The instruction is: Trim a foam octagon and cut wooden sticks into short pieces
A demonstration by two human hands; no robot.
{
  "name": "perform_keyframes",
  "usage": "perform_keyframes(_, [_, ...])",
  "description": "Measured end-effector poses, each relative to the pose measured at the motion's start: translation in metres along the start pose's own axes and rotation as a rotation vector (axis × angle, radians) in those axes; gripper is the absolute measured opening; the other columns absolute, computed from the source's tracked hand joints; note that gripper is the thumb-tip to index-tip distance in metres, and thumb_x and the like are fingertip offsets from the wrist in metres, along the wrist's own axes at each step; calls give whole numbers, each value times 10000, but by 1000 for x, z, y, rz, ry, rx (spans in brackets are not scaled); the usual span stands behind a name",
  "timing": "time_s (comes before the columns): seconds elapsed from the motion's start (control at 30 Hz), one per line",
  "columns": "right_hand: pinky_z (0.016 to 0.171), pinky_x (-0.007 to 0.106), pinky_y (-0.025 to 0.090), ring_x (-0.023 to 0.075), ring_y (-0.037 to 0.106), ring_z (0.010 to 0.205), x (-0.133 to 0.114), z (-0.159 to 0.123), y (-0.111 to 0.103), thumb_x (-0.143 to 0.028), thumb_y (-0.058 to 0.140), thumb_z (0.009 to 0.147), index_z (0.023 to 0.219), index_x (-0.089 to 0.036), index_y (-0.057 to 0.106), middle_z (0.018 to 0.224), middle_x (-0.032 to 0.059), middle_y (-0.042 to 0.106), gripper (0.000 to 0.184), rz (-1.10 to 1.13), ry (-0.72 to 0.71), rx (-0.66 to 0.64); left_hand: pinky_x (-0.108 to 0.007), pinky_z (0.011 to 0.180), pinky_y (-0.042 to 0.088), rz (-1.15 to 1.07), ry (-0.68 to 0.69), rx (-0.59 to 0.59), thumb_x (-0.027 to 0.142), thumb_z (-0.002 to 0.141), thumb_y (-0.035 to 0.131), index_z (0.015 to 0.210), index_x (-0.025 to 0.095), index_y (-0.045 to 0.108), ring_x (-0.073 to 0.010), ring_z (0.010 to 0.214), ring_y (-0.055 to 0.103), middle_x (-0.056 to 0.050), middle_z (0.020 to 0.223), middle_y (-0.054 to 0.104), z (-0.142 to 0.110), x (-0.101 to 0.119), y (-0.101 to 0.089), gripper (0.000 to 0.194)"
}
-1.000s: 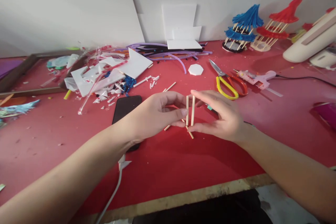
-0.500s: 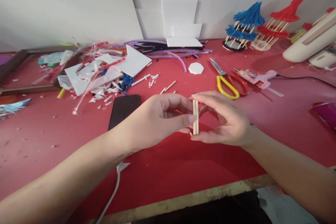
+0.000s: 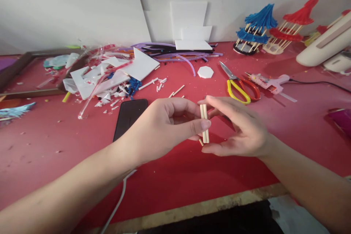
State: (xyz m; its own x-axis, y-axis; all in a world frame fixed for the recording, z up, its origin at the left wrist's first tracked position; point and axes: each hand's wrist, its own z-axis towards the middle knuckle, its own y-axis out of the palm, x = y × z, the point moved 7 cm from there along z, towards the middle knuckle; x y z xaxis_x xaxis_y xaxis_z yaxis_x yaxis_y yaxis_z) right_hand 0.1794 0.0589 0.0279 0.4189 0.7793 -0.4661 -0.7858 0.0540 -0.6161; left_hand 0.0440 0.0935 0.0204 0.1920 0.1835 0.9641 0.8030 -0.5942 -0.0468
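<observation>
Two short pale wooden sticks (image 3: pixel 204 111) stand almost upright side by side, pinched between the thumb and fingers of my left hand (image 3: pixel 172 128). The end of another pale stick shows low behind them, mostly hidden by the pair and my fingers. My right hand (image 3: pixel 238 128) curves around the sticks from the right with thumb and fingers apart. Its thumb lies just below their lower ends and its fingertips near their upper ends. Past my left wrist, a black phone (image 3: pixel 128 117) lies partly covered on the red table (image 3: pixel 175 186).
Scissors (image 3: pixel 238 86), a pink glue gun (image 3: pixel 271 82) and a white octagon (image 3: pixel 205 72) lie beyond my hands. Foam scraps (image 3: pixel 109 76) and cut sticks (image 3: pixel 178 90) are scattered leftward. Blue (image 3: pixel 252 33) and red (image 3: pixel 292 29) pavilion models stand at the back. A white cable (image 3: pixel 120 199) crosses the front edge.
My right thumb and fingers have spread away from the stick ends. My left thumb has slid further across the sticks, which now tilt slightly.
</observation>
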Motion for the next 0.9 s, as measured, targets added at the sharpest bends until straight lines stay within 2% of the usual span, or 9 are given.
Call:
perform_keyframes(0.2, [842,348,604,216,684,979,-3,1,-6,-325,769,754,1422,-214,440,1193,109,666,753,-41,-23,59,-195,698,565,-62,-15,-16,221,786,738,834,176,673,-111,696,683,10,746,717,0,-2,3,92])
perform_keyframes(0.53, [821,341,608,223,684,974,-2,1,-6,-344,790,727,1380,-224,483,1160,104,674,731,-22,-1,68,-214,691,580,-73,-15,-26,241,789,737,842,182,688,-130,694,701,1,724,728,-1,-3,4,93])
perform_keyframes(0.9, [824,343,606,216,679,973,0,1,-5,-400,780,732,1334,-239,506,1132,88,685,681,-30,29,60,-185,701,560,-7,-3,-36,248,810,720,838,192,689,-116,710,701,11,744,735,-2,-2,4,69])
